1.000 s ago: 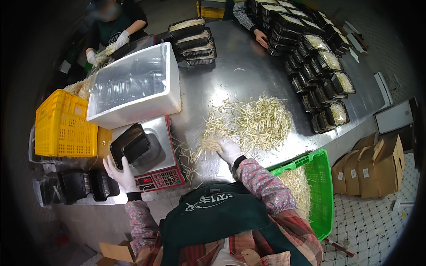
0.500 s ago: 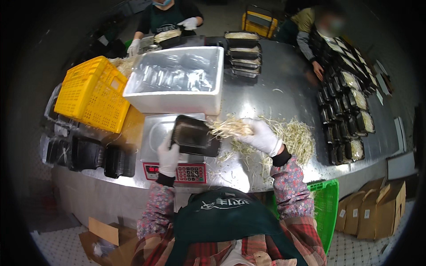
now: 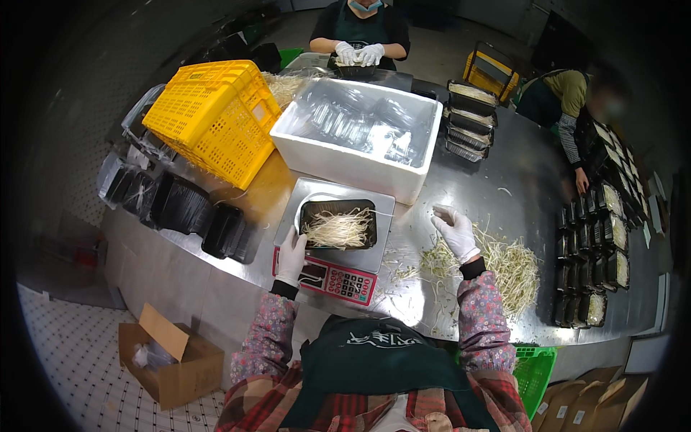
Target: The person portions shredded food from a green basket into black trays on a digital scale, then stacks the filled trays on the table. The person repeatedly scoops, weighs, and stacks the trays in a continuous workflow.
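A black plastic tray rests on the steel plate of a red electronic scale. Inside it lies a bundle of pale bean sprouts, with a few strands sticking out over the right rim. My white-gloved left hand grips the tray at its near left corner. To the right of the scale, my gloved right hand is raised over the table with its fingers apart and nothing in them. Beneath and beside it spreads a loose pile of bean sprouts.
Beyond the scale stands a white foam box of clear lids; a yellow crate leans left of it. Empty black trays lie at left. Filled trays are stacked behind, more at right. Two co-workers stand across the table.
The tray has gone from tilted in my left hand to flat on the scale. My right hand has let go of the sprouts, now in the tray, and moved right. The view has shifted.
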`<state>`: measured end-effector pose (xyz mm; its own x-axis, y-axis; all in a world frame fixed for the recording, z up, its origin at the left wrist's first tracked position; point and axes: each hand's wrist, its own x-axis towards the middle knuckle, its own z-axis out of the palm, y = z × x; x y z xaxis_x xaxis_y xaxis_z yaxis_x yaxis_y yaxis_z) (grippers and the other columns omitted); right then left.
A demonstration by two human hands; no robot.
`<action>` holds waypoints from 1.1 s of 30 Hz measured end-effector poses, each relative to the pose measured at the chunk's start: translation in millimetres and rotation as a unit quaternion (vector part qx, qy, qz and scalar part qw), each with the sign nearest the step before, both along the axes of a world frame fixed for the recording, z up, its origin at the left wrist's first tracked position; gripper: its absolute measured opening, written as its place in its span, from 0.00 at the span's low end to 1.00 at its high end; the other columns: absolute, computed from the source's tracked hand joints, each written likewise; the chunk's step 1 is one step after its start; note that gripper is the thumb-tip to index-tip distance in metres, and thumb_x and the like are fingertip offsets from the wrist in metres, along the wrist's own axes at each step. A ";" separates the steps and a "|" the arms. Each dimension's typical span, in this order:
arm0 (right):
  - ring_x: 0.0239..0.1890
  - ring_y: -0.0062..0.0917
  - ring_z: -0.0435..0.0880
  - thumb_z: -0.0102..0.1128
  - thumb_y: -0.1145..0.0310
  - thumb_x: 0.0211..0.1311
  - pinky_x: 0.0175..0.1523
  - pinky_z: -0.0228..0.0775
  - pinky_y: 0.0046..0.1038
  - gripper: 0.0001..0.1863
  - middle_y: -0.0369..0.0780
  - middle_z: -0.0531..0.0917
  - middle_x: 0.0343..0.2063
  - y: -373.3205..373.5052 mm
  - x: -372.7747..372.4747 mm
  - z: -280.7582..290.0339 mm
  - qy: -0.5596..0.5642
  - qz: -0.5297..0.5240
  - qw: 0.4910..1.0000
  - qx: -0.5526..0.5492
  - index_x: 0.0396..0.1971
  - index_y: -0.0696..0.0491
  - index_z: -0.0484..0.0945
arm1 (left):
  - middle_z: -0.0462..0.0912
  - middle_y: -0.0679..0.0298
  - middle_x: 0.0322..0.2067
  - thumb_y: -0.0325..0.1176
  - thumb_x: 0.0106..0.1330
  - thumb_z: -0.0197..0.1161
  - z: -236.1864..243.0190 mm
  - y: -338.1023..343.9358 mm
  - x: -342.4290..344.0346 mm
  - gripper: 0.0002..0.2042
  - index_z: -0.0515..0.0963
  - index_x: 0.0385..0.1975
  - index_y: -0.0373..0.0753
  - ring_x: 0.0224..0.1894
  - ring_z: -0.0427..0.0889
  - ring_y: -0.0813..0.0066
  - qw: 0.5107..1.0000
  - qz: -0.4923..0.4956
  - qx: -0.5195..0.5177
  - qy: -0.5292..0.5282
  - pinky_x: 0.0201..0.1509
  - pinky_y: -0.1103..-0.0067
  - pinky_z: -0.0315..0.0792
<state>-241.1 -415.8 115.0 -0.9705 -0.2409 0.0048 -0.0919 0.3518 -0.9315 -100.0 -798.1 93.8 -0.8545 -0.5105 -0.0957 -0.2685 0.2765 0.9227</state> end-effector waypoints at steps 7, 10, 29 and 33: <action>0.69 0.48 0.60 0.64 0.48 0.54 0.70 0.47 0.55 0.40 0.51 0.66 0.65 -56.6 44.2 -111.1 0.165 -0.030 0.914 0.370 0.65 0.51 0.65 | 0.83 0.58 0.43 0.33 0.63 0.63 27.1 34.8 7.3 0.12 0.79 0.44 0.36 0.48 0.80 0.58 0.854 -0.256 -0.410 0.193 0.57 0.67 0.70; 0.75 0.43 0.48 0.56 0.44 0.61 0.73 0.35 0.60 0.39 0.43 0.58 0.72 -81.1 62.2 -132.6 0.184 0.192 0.869 0.417 0.70 0.44 0.59 | 0.84 0.58 0.39 0.34 0.66 0.59 10.7 40.2 0.7 0.11 0.80 0.44 0.38 0.43 0.81 0.60 0.856 -0.273 -0.415 0.142 0.53 0.67 0.71; 0.76 0.41 0.47 0.50 0.48 0.66 0.75 0.34 0.52 0.37 0.43 0.55 0.73 -35.5 23.5 -140.1 0.137 0.051 0.897 0.416 0.71 0.47 0.56 | 0.84 0.55 0.41 0.16 0.55 0.62 57.0 114.5 15.9 0.14 0.81 0.43 0.33 0.45 0.82 0.56 0.898 -0.281 -0.239 0.242 0.50 0.70 0.77; 0.74 0.39 0.51 0.49 0.47 0.66 0.75 0.35 0.54 0.34 0.37 0.59 0.72 14.4 -27.8 -170.4 0.151 -0.017 0.869 0.471 0.71 0.39 0.57 | 0.82 0.53 0.45 0.16 0.56 0.61 66.9 96.1 14.1 0.15 0.80 0.45 0.33 0.50 0.81 0.55 0.897 -0.246 -0.280 0.237 0.55 0.69 0.74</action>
<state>-268.9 -401.4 -55.3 -0.9657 -0.2482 0.0765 -0.2577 0.9522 -0.1642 -85.9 -702.0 160.8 -0.8671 0.0849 0.4908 0.3984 0.7097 0.5810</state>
